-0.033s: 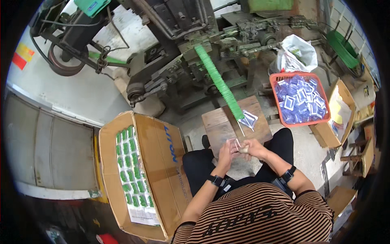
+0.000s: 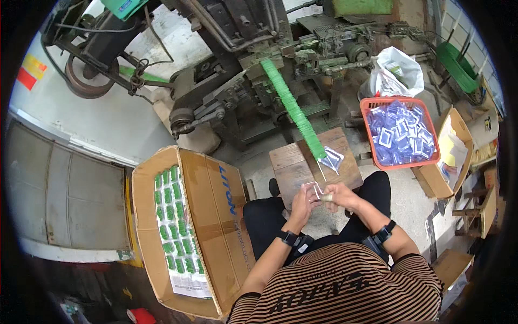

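Note:
Between my knees, my left hand is closed on a small clear plastic case, its fingers along the near left side. My right hand is at the case's right edge, fingers curled together. A pale wrap shows around one right digit. What the right fingertips pinch is too small to make out. Just beyond both hands is a wooden board. On it lies a clear case with a white-edged card, beside the near end of a long row of thin green pieces threaded on metal rods.
A greasy machine stands ahead, at the row's far end. To the right, a red basket holds many clear cases, with a white plastic bag behind. At left, a large cardboard box contains rows of green-filled packs.
The clear case now sits more tilted, its edges standing out between my hands. My right fingers have shifted slightly. The whole view has moved a little.

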`<state>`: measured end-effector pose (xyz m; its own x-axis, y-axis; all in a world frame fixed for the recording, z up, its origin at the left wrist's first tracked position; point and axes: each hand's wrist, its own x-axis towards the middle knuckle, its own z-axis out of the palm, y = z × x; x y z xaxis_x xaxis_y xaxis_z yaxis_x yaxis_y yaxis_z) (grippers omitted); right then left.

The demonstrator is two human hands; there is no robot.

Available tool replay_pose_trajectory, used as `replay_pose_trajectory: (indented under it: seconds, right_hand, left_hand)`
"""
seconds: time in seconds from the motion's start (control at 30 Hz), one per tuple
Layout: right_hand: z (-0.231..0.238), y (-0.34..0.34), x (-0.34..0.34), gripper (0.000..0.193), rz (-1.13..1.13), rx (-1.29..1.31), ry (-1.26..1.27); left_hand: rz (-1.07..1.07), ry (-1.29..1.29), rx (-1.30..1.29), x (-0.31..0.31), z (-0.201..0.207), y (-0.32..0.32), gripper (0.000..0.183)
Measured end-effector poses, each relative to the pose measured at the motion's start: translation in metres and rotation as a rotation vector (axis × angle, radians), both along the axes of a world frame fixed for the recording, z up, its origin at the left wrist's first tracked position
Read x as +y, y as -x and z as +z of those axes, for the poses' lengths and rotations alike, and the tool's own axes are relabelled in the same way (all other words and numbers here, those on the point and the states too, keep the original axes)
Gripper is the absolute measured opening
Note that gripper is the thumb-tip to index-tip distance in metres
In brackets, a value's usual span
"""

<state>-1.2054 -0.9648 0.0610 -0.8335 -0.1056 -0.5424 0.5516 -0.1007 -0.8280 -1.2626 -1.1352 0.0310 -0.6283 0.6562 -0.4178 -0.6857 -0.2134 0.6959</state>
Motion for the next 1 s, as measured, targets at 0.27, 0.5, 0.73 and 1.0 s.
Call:
replay_pose_trajectory:
  seconds: [0.27, 0.5, 0.73, 1.0]
  right_hand:
    - [0.083, 0.056, 0.049, 0.046, -0.089, 0.627, -0.754]
    - [0.092, 0.104, 0.040, 0.032, 0.121, 0.637, -1.112]
    - [0.090, 0.069, 0.035, 0.014, -0.067, 0.678, -0.820]
    - [0.083, 0.061, 0.028, 0.016, -0.078, 0.552, -0.785]
  left_hand:
    - [-0.003, -0.071, -0.194, 0.036, 0.045, 0.004, 0.059]
    - [0.134, -0.077, -0.179, 0.069, 0.061, 0.014, 0.055]
    - [0.227, -0.127, -0.235, 0.080, 0.059, 0.011, 0.047]
    - [0.177, -0.128, -0.235, 0.074, 0.053, 0.025, 0.043]
